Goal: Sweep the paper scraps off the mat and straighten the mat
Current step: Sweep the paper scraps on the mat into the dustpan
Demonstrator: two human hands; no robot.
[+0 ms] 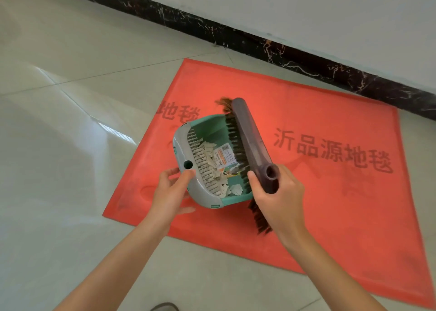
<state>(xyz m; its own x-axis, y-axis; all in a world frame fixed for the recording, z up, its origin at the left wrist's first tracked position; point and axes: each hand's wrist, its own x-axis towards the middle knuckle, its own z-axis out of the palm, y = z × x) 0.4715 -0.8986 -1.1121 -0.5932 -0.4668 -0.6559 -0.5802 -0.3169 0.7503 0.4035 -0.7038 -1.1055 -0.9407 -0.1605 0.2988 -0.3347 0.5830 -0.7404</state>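
Note:
A red mat (306,112) with dark printed characters lies askew on the tiled floor, its far edge at an angle to the wall. Over its left part I hold a green and grey dustpan (203,126); my left hand (172,190) grips its grey back rim. Several white paper scraps (212,155) lie inside the pan beside its comb teeth. My right hand (278,193) is closed around a brown brush head (250,141) near its socket end, with the dark bristles resting along the pan's right side. I see no scraps on the mat's surface.
Glossy light floor tiles (70,122) surround the mat. A black marble skirting (236,37) runs diagonally below a white wall (306,9) behind the mat. The tip of a shoe (165,307) shows at the bottom edge.

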